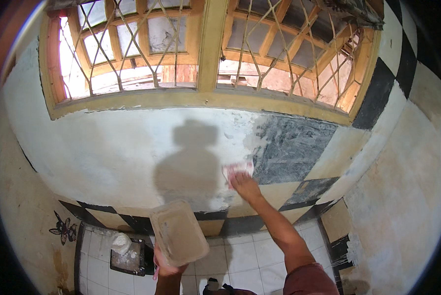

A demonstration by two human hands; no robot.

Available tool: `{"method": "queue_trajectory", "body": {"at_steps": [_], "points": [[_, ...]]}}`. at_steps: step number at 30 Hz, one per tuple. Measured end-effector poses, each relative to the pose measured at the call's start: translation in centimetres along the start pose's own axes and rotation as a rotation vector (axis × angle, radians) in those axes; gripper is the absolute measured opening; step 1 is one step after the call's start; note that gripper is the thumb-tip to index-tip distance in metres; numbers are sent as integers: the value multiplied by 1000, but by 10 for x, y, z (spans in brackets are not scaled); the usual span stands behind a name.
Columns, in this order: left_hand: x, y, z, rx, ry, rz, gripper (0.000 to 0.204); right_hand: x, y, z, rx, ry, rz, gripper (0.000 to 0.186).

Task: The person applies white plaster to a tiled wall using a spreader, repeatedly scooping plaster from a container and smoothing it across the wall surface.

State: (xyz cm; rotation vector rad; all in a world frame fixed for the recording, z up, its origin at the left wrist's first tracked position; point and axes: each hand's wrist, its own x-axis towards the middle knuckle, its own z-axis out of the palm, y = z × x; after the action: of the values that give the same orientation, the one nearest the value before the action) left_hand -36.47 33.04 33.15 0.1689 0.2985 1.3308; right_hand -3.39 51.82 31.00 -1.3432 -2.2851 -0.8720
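Observation:
My left hand (165,261) holds a rectangular, cloudy plastic tub (157,227) from below, tilted, in front of the wall's lower part. A pale, smeared residue lies inside it. A thin pink strip shows beside my left fingers; its kind is unclear. My right hand (244,187) is closed on a flat, pink-and-white spreader (238,170), which lies against the wall. The spreader is slightly blurred. To its left, the wall has a white, uneven coat (107,157). Just right of it is a dark square (289,152) with whitish smears.
Above the coated wall runs a yellow wooden window frame (210,98) with metal lattice bars. On the tiled floor (264,253) at left stands a dark box-like stand (127,265), a white-smeared bag (120,242) on top. Side walls rise at both sides, and my shadow falls on the wall.

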Motion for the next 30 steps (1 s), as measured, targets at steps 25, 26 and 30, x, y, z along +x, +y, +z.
{"method": "queue_trajectory", "body": {"at_steps": [25, 26, 30], "points": [[2, -4, 5, -31, 20, -31, 47, 41, 51, -108, 27, 459, 272, 20], [2, -7, 7, -41, 30, -22, 46, 52, 62, -108, 15, 438, 278, 19], [-4, -10, 9, 8, 86, 53, 46, 38, 56, -48, -46, 252, 232, 20]]}}
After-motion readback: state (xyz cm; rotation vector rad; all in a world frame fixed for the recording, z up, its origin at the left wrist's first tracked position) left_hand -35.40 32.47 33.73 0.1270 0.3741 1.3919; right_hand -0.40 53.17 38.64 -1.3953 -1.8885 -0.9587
